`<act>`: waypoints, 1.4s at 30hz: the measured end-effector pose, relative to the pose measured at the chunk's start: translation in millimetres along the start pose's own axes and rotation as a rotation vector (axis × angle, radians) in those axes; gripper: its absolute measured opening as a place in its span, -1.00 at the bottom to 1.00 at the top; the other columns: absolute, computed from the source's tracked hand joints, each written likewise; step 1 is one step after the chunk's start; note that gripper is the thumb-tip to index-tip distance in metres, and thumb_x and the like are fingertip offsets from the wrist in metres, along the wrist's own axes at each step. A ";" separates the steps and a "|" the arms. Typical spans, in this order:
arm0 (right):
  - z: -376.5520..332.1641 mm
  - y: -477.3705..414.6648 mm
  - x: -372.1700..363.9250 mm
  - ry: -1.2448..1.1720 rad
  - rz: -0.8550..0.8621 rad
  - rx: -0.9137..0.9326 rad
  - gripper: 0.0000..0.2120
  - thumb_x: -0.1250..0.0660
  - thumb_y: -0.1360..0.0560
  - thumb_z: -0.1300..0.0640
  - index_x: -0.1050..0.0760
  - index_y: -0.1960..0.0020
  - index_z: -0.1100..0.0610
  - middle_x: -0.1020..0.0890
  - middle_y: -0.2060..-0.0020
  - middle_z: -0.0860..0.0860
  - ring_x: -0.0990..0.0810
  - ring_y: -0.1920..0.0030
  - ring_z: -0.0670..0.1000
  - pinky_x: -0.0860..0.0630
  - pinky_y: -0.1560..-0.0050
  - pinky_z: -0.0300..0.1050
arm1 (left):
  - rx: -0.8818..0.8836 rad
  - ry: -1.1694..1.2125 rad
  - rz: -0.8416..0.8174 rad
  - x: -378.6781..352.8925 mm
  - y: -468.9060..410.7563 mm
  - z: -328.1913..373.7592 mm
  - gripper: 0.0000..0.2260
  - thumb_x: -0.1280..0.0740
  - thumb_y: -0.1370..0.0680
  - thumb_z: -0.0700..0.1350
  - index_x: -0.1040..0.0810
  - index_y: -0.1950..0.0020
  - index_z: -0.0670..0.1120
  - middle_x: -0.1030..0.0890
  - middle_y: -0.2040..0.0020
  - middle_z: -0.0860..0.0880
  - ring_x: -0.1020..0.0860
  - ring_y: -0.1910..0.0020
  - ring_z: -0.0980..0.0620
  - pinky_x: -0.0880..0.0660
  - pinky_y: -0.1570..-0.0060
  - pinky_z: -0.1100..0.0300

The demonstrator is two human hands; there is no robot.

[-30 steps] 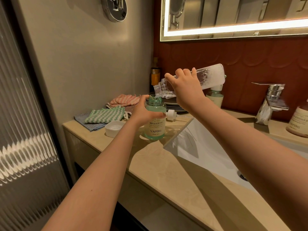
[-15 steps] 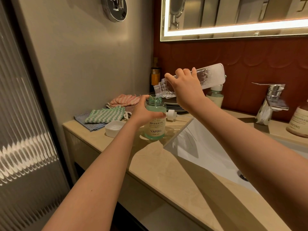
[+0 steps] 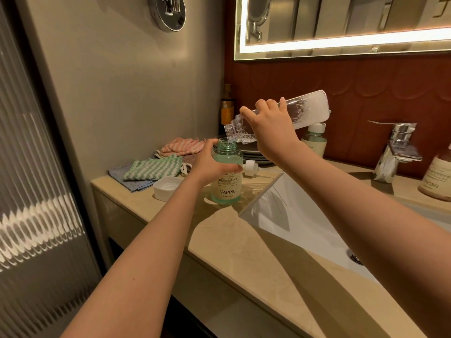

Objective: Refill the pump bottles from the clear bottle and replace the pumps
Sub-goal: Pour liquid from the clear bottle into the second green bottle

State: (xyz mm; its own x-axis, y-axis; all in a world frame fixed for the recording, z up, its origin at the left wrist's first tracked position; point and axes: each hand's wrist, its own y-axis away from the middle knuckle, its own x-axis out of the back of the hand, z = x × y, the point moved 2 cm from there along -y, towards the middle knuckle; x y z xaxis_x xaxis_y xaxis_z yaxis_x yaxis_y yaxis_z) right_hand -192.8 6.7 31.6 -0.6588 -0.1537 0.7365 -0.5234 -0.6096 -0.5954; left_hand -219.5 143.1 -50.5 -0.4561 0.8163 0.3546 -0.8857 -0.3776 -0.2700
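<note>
Hardly anything has shifted since a second ago: the pour carries on just left of the sink (image 3: pixel 305 223).
The right hand (image 3: pixel 271 128) wraps around the tilted clear bottle (image 3: pixel 305 111), whose mouth is just above the open neck of a green pump bottle (image 3: pixel 227 186). The left hand (image 3: pixel 210 164) grips that bottle upright. A steeper tilt or a wobble could send soap past the narrow neck, or foam could well over. Count: one clear bottle, two green pump bottles (the second bottle (image 3: pixel 314 140) stands behind the sink), one loose pump (image 3: pixel 251 167), one white cap (image 3: pixel 166 187).

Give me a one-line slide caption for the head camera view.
Refill underway: right hand tips the clear bottle into the open green bottle, steadied by the left hand beside the sink.
</note>
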 end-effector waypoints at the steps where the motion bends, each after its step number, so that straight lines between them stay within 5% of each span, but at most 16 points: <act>1: 0.2 0.1 -0.1 -0.003 0.001 -0.003 -0.41 -0.26 -0.48 0.33 -0.17 -0.45 0.12 -0.34 -0.30 0.22 -0.29 -0.33 0.23 -0.01 -0.43 0.26 | -0.002 0.002 0.001 0.2 0.0 0.0 -0.34 -0.56 -0.30 -0.08 -0.30 -0.28 0.01 -0.50 -0.25 -0.03 -0.48 -0.18 -0.05 -0.44 -0.10 0.02; 42: -3.2 -3.7 8.0 0.066 -0.017 0.045 -0.42 -0.28 -0.50 0.28 -0.16 -0.45 0.11 -0.32 -0.34 0.22 -0.26 -0.37 0.24 0.02 -0.43 0.25 | -0.008 0.022 -0.002 0.2 -0.7 -1.6 -0.35 -0.57 -0.28 -0.09 -0.30 -0.26 0.02 -0.52 -0.22 -0.04 -0.49 -0.17 -0.06 -0.43 -0.16 -0.04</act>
State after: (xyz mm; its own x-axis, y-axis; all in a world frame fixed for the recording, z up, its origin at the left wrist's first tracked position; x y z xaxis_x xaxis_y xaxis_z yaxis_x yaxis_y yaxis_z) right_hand -197.8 10.2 38.7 -0.6851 -0.0924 0.7226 -0.5110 -0.6460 -0.5670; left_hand -218.9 144.2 -51.7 -0.4522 0.8266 0.3350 -0.8859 -0.3726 -0.2764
